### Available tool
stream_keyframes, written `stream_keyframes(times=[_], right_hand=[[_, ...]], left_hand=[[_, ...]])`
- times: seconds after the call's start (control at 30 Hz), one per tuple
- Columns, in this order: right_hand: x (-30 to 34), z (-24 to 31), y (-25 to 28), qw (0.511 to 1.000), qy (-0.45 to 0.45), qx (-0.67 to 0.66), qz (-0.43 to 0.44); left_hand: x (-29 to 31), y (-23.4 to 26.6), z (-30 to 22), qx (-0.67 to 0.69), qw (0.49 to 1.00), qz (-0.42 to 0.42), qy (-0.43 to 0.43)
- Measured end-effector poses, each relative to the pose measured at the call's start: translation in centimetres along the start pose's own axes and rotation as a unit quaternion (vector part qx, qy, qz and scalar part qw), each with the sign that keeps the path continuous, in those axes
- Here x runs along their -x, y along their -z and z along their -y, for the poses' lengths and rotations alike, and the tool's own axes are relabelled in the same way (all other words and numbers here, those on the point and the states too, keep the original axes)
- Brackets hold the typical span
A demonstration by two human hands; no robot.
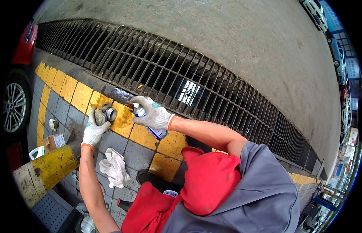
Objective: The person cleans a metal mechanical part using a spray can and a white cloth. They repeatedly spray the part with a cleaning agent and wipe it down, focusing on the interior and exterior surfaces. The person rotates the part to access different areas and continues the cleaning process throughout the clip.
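Observation:
In a white knit glove with an orange cuff, my left hand [95,130] is closed around a grimy metal throttle body [110,113] with a round bright bore. It is held low over the yellow paving tiles. My gloved right hand [157,116] grips a blue and white spray can [158,133], tilted, its top toward the metal part. A thin red straw [128,104] sticks out of the nozzle toward the bore. Dark wet stains [120,122] mark the yellow tiles around the part. Below the hands, a crumpled white rag [114,167] lies on grey tiles.
A long metal drain grate [169,73] runs just beyond the tiles. At left stand a yellow and black post [56,166], a small cardboard box [54,142] and a red car's wheel [15,105]. My red-trousered knees [210,182] are close below my right arm.

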State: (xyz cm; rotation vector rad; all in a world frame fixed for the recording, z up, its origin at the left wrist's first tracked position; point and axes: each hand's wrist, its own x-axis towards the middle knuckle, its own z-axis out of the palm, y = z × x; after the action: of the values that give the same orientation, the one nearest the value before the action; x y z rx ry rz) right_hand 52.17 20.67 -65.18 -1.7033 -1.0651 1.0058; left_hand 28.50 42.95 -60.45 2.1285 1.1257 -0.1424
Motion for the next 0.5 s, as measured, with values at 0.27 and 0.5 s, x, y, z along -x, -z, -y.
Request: stream_keyframes(times=[0.27, 0.5], right_hand=[[0.4, 1.7, 0.9, 1.0, -0.019, -0.007, 0.013], [0.3, 1.0, 0.7, 1.0, 0.014, 0.005, -0.012]], left_hand=[[0.4, 0.1, -0.4, 0.001, 1.0, 0.002, 0.017], [0.1, 0.3, -1.2, -0.009, 0.999, -0.003, 0.034]])
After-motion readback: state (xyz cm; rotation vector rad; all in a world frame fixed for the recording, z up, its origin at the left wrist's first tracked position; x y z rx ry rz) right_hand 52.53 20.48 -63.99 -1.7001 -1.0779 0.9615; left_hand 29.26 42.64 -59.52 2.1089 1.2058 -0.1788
